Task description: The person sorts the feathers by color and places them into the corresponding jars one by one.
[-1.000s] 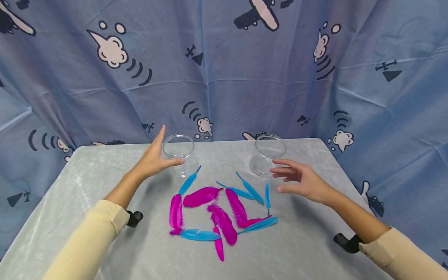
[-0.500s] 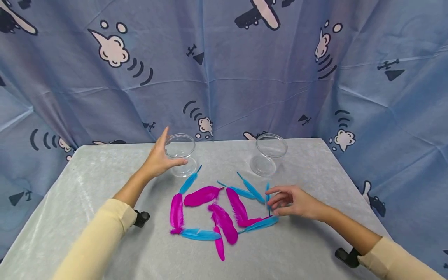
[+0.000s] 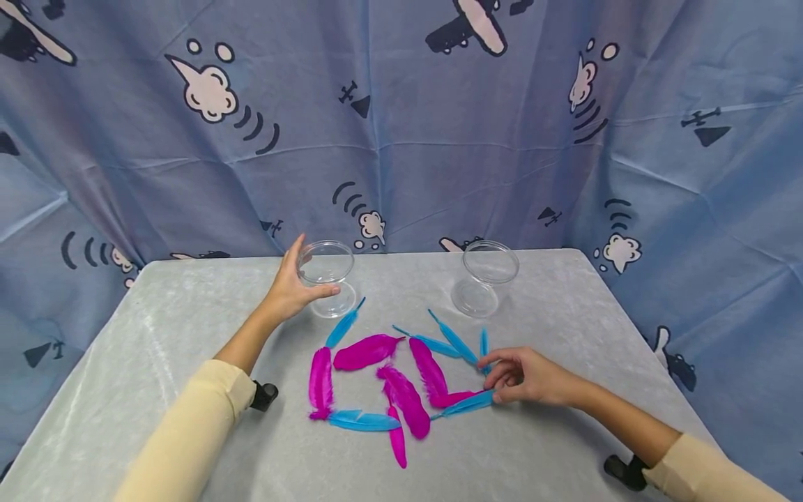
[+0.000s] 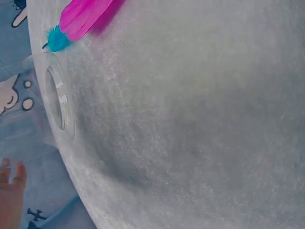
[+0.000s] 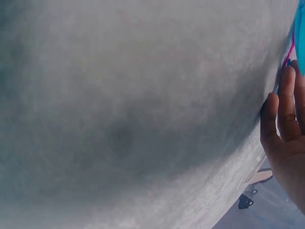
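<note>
In the head view my left hand (image 3: 290, 289) holds a clear plastic cup (image 3: 334, 268) from its left side, the thumb across the front and the fingers at the far side. The left wrist view catches only a few fingertips (image 4: 18, 177) near the see-through cup wall. My right hand (image 3: 532, 376) reaches down over the right end of the feathers. Its fingertips are at a blue feather (image 3: 469, 404) and partly cover an upright blue feather (image 3: 484, 341); whether they touch is unclear. Several magenta feathers (image 3: 410, 404) and other blue feathers (image 3: 364, 420) lie mid-table.
A second clear plastic cup (image 3: 477, 296) stands at the back right. The grey cloth-covered table (image 3: 251, 439) ends at a blue patterned curtain (image 3: 401, 139) behind. Black wrist straps (image 3: 263, 396) sit by both sleeves.
My right hand has come down and slightly left from beside the right cup to the blue feathers. My left hand has moved a little right, closing in around the left cup. The feathers stay put.
</note>
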A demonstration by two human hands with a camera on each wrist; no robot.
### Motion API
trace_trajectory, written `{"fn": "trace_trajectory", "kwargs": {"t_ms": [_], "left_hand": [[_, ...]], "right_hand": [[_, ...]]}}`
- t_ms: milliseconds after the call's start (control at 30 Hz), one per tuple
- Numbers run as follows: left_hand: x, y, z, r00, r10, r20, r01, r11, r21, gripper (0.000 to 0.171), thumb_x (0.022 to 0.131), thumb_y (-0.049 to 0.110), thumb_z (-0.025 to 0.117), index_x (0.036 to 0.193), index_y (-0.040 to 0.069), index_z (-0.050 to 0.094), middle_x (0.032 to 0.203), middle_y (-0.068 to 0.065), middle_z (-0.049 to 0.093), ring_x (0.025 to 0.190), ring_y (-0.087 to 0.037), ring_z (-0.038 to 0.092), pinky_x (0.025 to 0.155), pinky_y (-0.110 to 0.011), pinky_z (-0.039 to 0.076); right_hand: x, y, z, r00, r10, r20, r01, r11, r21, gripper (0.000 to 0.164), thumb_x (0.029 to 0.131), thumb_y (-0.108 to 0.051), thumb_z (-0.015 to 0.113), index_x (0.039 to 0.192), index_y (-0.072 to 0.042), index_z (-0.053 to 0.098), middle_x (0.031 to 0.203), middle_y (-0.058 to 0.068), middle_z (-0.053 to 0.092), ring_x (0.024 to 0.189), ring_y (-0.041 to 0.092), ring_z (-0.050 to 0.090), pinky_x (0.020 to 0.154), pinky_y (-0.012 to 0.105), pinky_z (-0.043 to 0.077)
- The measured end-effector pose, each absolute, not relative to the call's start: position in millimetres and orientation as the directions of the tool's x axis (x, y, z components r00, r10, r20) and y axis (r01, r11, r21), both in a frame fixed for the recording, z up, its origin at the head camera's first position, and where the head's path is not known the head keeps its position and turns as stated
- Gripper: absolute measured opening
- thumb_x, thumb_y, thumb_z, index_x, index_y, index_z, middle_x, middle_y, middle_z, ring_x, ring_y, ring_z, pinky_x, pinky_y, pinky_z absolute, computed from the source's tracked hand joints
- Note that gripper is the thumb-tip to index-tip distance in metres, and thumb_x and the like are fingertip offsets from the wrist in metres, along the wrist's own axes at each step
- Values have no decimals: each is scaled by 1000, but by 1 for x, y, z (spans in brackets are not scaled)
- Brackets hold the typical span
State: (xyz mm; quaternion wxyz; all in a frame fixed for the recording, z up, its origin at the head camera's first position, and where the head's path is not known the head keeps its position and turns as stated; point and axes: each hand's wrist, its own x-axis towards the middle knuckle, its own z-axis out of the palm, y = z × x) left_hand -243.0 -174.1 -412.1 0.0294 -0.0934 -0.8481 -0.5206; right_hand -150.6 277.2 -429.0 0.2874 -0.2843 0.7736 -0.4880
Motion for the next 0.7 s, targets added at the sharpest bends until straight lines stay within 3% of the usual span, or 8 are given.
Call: {"fn": "trace_trajectory", "kwargs": {"t_ms": [233,700], "left_hand": [[-242,-174,-413,-982,125,139,181,447,876,120,76,25,89,161,17,5,160,-18,19,146,-34,28,116,-55,25],[-243,-174,-413,-981,124,146,187,455,871,119,75,25,90,161,19,8,158,-18,22,144,-35,31,116,-55,26]], "right_hand": [[-149,278,-433,-676,-719,-162,-161,359,-919,45,88,-3,73,126,12,54,100,20,72,91,21,69,77,28,57],[-147,274,-435,-700,-693,-171,-184,407,-895,39,88,-3,74,121,9,59,92,15,74,83,13,67,69,24,51]]}}
